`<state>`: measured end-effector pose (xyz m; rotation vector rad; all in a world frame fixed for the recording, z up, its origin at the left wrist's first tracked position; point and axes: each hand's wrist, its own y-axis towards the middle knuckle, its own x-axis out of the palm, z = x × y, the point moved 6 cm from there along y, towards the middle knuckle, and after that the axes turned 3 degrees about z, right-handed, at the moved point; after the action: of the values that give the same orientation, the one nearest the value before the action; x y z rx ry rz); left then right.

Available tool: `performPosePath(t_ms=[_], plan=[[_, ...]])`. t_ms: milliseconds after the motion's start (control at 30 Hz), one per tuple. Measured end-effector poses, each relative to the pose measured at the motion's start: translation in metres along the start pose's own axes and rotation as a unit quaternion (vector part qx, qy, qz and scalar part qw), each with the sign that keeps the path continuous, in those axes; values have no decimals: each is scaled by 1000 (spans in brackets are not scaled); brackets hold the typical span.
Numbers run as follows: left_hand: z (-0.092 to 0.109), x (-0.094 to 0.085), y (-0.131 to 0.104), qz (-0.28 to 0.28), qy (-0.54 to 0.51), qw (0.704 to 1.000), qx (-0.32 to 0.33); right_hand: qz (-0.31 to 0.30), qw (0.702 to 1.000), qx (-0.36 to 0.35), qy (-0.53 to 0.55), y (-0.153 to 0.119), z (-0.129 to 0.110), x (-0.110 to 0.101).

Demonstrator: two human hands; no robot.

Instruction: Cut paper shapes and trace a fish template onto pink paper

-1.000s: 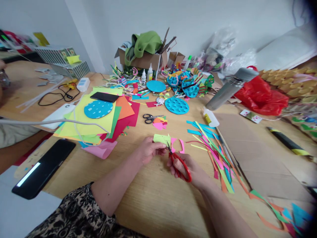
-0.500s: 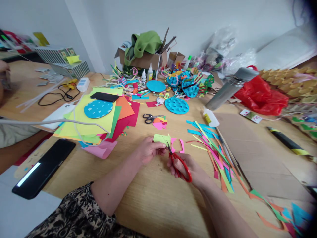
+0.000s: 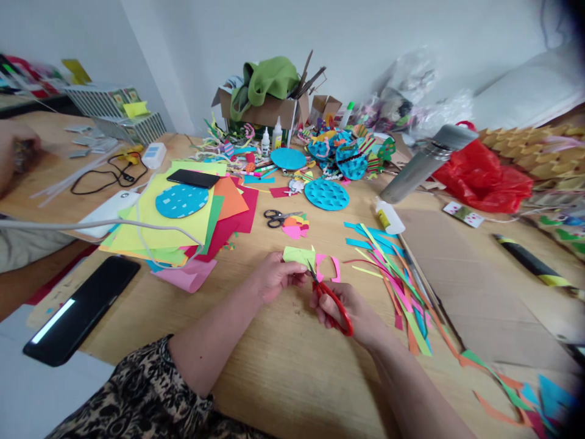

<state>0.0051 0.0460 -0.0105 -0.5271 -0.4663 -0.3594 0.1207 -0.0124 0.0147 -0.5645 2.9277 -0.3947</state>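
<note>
My left hand [image 3: 278,275] pinches a small piece of light green paper [image 3: 296,254] between thumb and fingers. My right hand [image 3: 348,310] is closed around the red handles of a pair of scissors [image 3: 337,309]. The scissor blades meet the paper's right edge, close to my left thumb. Just beyond lie pink paper offcuts [image 3: 335,269] on the table. Farther off rests a small pile of cut paper shapes [image 3: 296,227], and black-handled scissors [image 3: 275,218] lie against it.
Coloured paper sheets [image 3: 183,235] are stacked at left, with a phone [image 3: 192,178] on top. Paper strips [image 3: 402,286] and cardboard [image 3: 470,274] lie at right, near a glue bottle [image 3: 388,217] and a steel flask [image 3: 423,163]. Another person's hand [image 3: 16,152] is at far left.
My hands, the scissors and the green paper stay almost where they were. At the far left, the other person's hand has come farther into view.
</note>
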Motion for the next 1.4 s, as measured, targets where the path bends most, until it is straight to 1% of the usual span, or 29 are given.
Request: performPosePath(t_ms=[267, 733, 933, 1400], plan=[[1, 0, 0, -5, -1, 1000, 4, 0, 1000, -1, -3, 2, 4, -1], [-1, 1, -1, -3, -4, 1000, -1, 12, 1000, 4, 1, 0, 1, -1], [-3, -1, -1, 7, -10, 1000, -9, 15, 1000, 1, -4, 1, -2, -1], [-5, -2, 2, 6, -15, 1000, -8, 39, 999, 17, 3, 3, 5, -3]])
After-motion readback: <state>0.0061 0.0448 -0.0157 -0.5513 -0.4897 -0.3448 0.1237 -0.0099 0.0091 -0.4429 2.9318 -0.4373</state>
